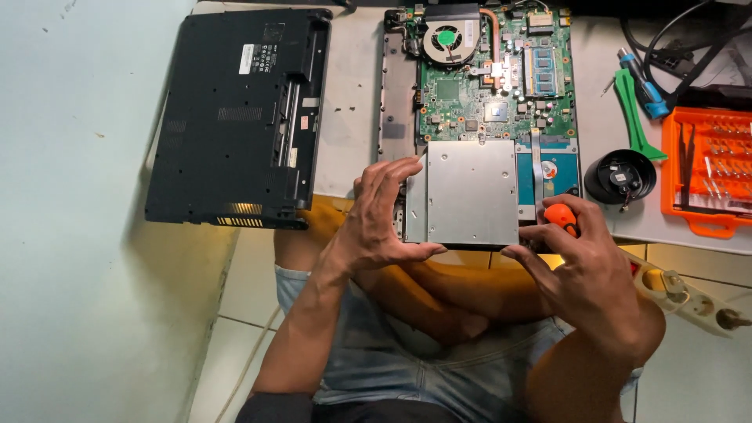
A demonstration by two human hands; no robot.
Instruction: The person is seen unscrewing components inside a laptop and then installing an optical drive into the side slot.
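An opened laptop lies on the white table with its green circuit board and round fan exposed. A flat silver optical drive sits over its near end. My left hand grips the drive's left and near edge, fingers spread along the side. My right hand touches the drive's near right corner with the fingertips and holds an orange-handled screwdriver in the palm.
The laptop's black bottom cover lies at the left. A small black round fan, a green pry tool, a blue screwdriver and an orange tool case lie at the right. A white power strip rests on the floor.
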